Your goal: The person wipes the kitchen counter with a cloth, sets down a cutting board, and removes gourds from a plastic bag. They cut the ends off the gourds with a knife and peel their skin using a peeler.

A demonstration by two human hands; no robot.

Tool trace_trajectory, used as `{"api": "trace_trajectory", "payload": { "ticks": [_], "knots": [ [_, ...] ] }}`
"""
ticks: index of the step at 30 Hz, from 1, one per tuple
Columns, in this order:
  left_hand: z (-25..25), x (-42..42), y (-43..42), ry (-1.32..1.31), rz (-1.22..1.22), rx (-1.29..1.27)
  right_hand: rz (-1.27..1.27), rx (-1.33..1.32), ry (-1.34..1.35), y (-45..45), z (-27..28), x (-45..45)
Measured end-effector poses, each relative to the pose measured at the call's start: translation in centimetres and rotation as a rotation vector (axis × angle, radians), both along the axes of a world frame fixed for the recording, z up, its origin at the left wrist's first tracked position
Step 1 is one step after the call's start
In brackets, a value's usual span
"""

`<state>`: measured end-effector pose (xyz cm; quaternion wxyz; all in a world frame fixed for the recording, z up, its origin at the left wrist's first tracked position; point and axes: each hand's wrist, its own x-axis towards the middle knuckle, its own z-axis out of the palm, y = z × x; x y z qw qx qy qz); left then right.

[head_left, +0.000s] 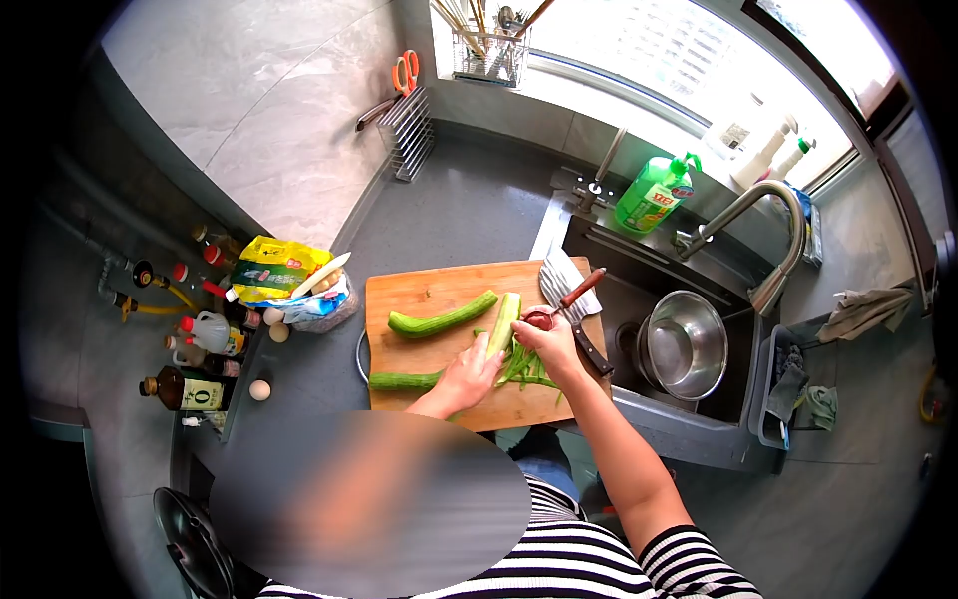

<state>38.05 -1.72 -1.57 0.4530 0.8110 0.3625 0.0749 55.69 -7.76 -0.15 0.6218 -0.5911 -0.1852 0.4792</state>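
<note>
My left hand (pixel 469 374) presses its fingers on the lower end of a pale, partly peeled cucumber (pixel 506 317), which lies on a wooden cutting board (pixel 394 344). Beside it, my right hand (pixel 552 344) is closed around a peeler with a reddish-brown handle (pixel 582 288) sticking out up and to the right. Its head is partly hidden by my fingers. Green peel strips (pixel 519 364) lie under and around the right hand. A whole green cucumber (pixel 442 315) rests at the board's upper left, and another (pixel 402 381) lies at lower left. A cleaver with a black handle (pixel 593 351) lies at the board's right edge.
Right of the board is a sink with a metal bowl (pixel 684 344) and a faucet (pixel 768 195). A green soap bottle (pixel 654 195) stands behind it. Left are a yellow bag (pixel 279 270), eggs (pixel 259 389) and several bottles (pixel 190 389). A knife rack (pixel 407 135) stands behind.
</note>
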Motion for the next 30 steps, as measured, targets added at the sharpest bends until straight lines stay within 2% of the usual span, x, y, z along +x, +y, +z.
{"api": "trace_trajectory", "payload": {
  "ticks": [8, 10, 11, 14, 15, 18, 19, 20, 21, 24, 26, 28, 30],
  "knots": [
    [0.5, -0.4, 0.3, -0.075, -0.031, -0.098, -0.019, -0.045, -0.096, -0.5, -1.0, 0.5],
    [-1.7, -0.3, 0.4, -0.118, 0.057, -0.052, -0.042, -0.071, -0.127, -0.7, -1.3, 1.0],
    [-2.9, -0.5, 0.5, -0.138, 0.103, -0.029, -0.011, -0.073, -0.294, -0.9, -1.9, 1.5],
    [0.2, -0.9, 1.7, -0.237, 0.159, -0.966, -0.016, -0.152, -0.493, -1.5, -1.5, 1.3],
    [1.3, -0.7, 1.5, -0.276, 0.146, -0.990, -0.020, -0.132, -0.395, -1.4, -2.9, 1.6],
    [3.4, -0.4, 1.5, -0.459, 0.125, -1.159, -0.053, 0.190, -0.257, -1.1, 0.2, -0.4],
    [3.5, -0.1, 1.4, -0.481, 0.133, -1.169, 0.022, 0.248, -0.118, -1.1, 0.8, -1.1],
    [3.6, 0.2, 1.3, -0.502, 0.140, -1.179, 0.088, 0.248, -0.261, -0.9, -0.4, -1.6],
    [3.7, 0.5, 1.1, -0.524, 0.145, -1.189, 0.158, 0.186, -0.149, -1.1, 1.3, -2.8],
    [3.9, 1.2, 0.5, -0.473, 0.206, -1.230, 0.239, 0.221, -0.472, -1.3, 2.5, -4.6],
    [3.5, 0.9, 0.9, -0.467, 0.013, -1.160, 0.153, 0.178, -0.264, -0.6, 1.9, -4.2],
    [4.2, 1.1, 0.4, -0.478, 0.028, -1.159, 0.106, 0.113, -0.055, -0.1, 2.1, -3.6],
    [4.3, 0.9, 0.3, -0.437, -0.018, -1.073, 0.036, 0.182, -0.134, 0.6, 1.1, -2.7]
  ]
}}
